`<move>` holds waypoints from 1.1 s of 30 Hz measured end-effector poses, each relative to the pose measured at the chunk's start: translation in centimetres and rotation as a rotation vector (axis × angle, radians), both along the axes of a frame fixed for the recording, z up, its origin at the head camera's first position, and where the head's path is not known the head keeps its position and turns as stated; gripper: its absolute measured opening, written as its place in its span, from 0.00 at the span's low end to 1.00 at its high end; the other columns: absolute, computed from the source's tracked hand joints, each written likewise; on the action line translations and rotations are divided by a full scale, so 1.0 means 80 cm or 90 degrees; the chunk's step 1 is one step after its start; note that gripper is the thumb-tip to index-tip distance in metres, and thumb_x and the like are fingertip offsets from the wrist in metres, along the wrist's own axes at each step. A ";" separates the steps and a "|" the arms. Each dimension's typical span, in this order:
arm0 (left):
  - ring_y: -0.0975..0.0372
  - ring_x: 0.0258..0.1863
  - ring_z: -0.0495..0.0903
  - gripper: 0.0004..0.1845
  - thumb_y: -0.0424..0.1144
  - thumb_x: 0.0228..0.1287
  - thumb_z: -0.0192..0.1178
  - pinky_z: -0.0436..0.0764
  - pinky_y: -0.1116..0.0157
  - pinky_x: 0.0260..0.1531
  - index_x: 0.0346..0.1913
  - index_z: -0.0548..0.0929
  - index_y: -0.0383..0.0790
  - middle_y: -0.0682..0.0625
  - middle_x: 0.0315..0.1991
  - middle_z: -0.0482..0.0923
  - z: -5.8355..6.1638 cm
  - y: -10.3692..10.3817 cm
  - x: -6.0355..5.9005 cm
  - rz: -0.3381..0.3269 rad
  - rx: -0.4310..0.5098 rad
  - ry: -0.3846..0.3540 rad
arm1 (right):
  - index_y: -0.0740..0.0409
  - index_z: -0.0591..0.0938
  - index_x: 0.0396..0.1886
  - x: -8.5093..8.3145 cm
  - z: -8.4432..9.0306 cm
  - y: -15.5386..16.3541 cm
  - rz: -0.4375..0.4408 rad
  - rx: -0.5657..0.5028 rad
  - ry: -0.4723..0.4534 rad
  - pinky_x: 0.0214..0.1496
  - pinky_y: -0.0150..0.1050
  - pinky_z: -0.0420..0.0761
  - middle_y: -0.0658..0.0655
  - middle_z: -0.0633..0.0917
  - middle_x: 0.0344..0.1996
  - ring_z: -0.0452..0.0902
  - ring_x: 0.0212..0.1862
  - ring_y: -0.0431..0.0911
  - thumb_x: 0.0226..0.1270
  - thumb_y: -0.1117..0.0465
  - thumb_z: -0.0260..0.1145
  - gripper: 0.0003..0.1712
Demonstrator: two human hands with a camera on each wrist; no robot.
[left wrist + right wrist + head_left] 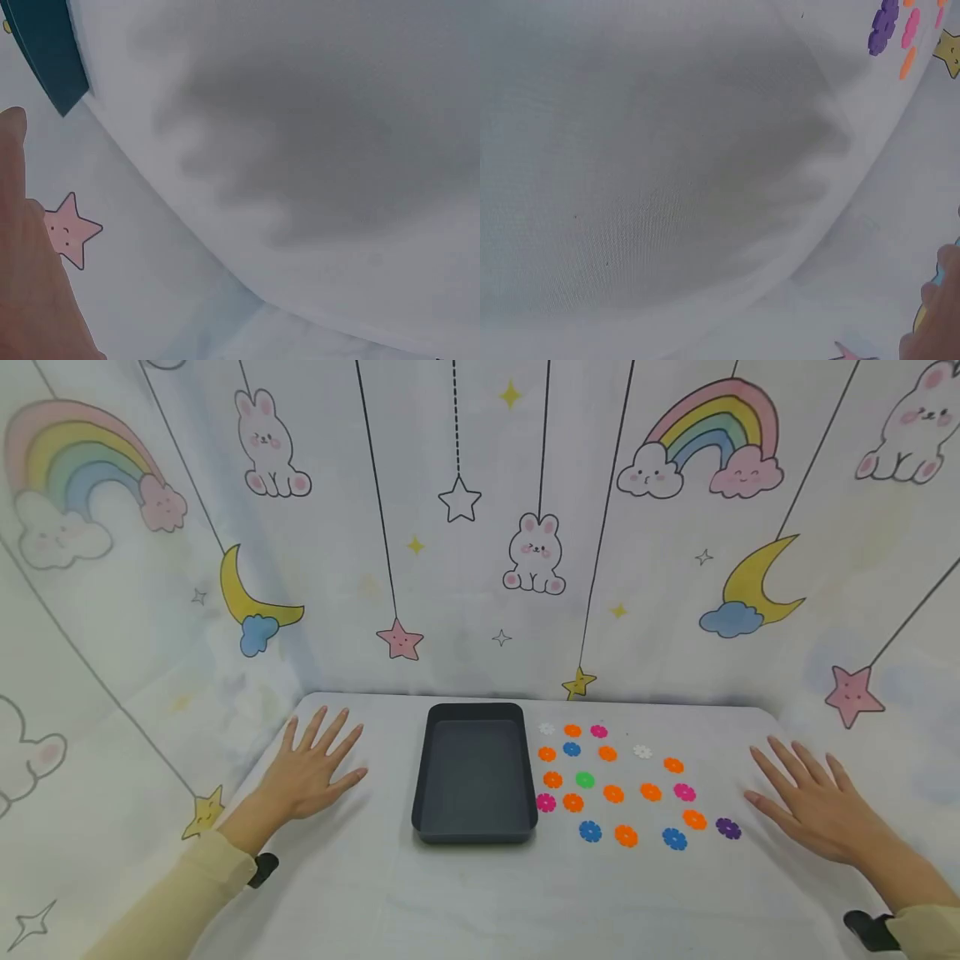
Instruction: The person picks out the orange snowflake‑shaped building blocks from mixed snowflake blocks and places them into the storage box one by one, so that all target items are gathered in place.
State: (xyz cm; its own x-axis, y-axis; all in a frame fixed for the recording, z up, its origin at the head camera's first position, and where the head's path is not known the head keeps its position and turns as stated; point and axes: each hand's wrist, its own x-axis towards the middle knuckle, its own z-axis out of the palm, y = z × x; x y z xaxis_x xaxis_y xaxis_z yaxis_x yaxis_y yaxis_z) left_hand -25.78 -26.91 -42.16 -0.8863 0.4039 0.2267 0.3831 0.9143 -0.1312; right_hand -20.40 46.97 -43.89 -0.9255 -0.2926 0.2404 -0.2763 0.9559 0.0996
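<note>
My left hand (306,774) is held over the left part of the white table, fingers straight and spread, with nothing in it. On the far right my right hand (821,802) hovers with its fingers straight, holding nothing. Between them lies a dark grey rectangular tray (474,838). Several flower-shaped plastic discs lie flat to the right of it, in orange, blue, pink, white and green. A purple disc (728,828) is the nearest one to my right hand; it also shows in the right wrist view (883,27). The left wrist view catches a corner of the tray (49,52).
The white table (465,902) has rounded back corners. Around it hangs a pale cloth backdrop (330,568) printed with rabbits, rainbows, moons and stars. Some pink and orange discs, such as the pink disc (546,802), lie close along the tray's right side.
</note>
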 end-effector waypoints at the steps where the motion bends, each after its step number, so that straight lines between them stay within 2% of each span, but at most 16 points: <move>1: 0.39 0.80 0.43 0.42 0.66 0.74 0.48 0.40 0.31 0.72 0.81 0.60 0.45 0.41 0.82 0.49 0.000 0.001 0.000 0.001 -0.003 0.001 | 0.50 0.42 0.85 0.000 0.000 -0.001 0.001 0.001 -0.001 0.71 0.54 0.10 0.67 0.43 0.82 0.20 0.80 0.63 0.76 0.41 0.59 0.52; 6: 0.39 0.80 0.43 0.42 0.67 0.73 0.50 0.42 0.30 0.72 0.80 0.62 0.45 0.41 0.82 0.49 0.001 0.005 -0.001 -0.002 0.005 0.011 | 0.50 0.43 0.85 -0.003 0.000 -0.006 0.009 0.005 -0.001 0.71 0.54 0.11 0.67 0.46 0.82 0.22 0.81 0.64 0.75 0.40 0.60 0.52; 10: 0.39 0.80 0.41 0.43 0.67 0.73 0.50 0.40 0.30 0.72 0.81 0.60 0.46 0.41 0.82 0.48 0.003 0.011 -0.001 -0.001 0.025 -0.001 | 0.50 0.44 0.85 -0.003 0.000 -0.011 0.023 -0.003 0.008 0.72 0.54 0.11 0.67 0.47 0.81 0.27 0.81 0.65 0.74 0.41 0.62 0.52; 15: 0.39 0.80 0.39 0.43 0.69 0.73 0.48 0.38 0.30 0.72 0.82 0.58 0.47 0.42 0.83 0.45 0.001 0.022 0.000 0.008 0.069 -0.031 | 0.50 0.46 0.85 -0.005 0.002 -0.019 0.046 -0.020 0.024 0.74 0.55 0.14 0.67 0.49 0.81 0.30 0.82 0.64 0.72 0.42 0.64 0.53; 22: 0.39 0.80 0.40 0.44 0.69 0.71 0.51 0.42 0.29 0.71 0.82 0.57 0.48 0.43 0.83 0.46 -0.003 0.040 -0.002 -0.001 0.158 -0.050 | 0.53 0.49 0.84 -0.012 0.003 -0.038 0.072 -0.095 0.013 0.75 0.56 0.18 0.71 0.54 0.78 0.44 0.78 0.71 0.69 0.46 0.69 0.54; 24: 0.38 0.80 0.42 0.45 0.68 0.70 0.53 0.44 0.29 0.71 0.82 0.58 0.48 0.42 0.83 0.47 -0.003 0.045 -0.003 -0.008 0.187 -0.047 | 0.54 0.51 0.84 -0.016 0.003 -0.044 0.077 -0.117 0.011 0.77 0.60 0.23 0.72 0.56 0.77 0.48 0.76 0.71 0.67 0.47 0.70 0.54; 26: 0.38 0.80 0.43 0.46 0.67 0.70 0.56 0.47 0.28 0.70 0.82 0.58 0.47 0.42 0.82 0.48 -0.004 0.050 -0.005 -0.016 0.217 -0.043 | 0.56 0.54 0.83 -0.021 0.002 -0.049 0.082 -0.139 0.002 0.77 0.68 0.32 0.73 0.58 0.76 0.51 0.74 0.72 0.66 0.48 0.72 0.54; 30: 0.39 0.79 0.46 0.46 0.64 0.68 0.61 0.54 0.27 0.67 0.82 0.57 0.48 0.42 0.82 0.50 -0.004 0.060 -0.008 -0.032 0.292 -0.059 | 0.61 0.59 0.80 -0.029 0.004 -0.059 0.068 -0.180 -0.044 0.66 0.79 0.57 0.75 0.60 0.73 0.56 0.70 0.74 0.65 0.48 0.73 0.51; 33: 0.40 0.79 0.48 0.47 0.60 0.68 0.63 0.57 0.28 0.67 0.82 0.55 0.47 0.41 0.81 0.50 -0.003 0.069 -0.009 -0.044 0.360 -0.099 | 0.65 0.63 0.76 -0.034 0.007 -0.066 0.057 -0.206 -0.070 0.60 0.80 0.64 0.76 0.63 0.72 0.59 0.68 0.74 0.66 0.48 0.73 0.47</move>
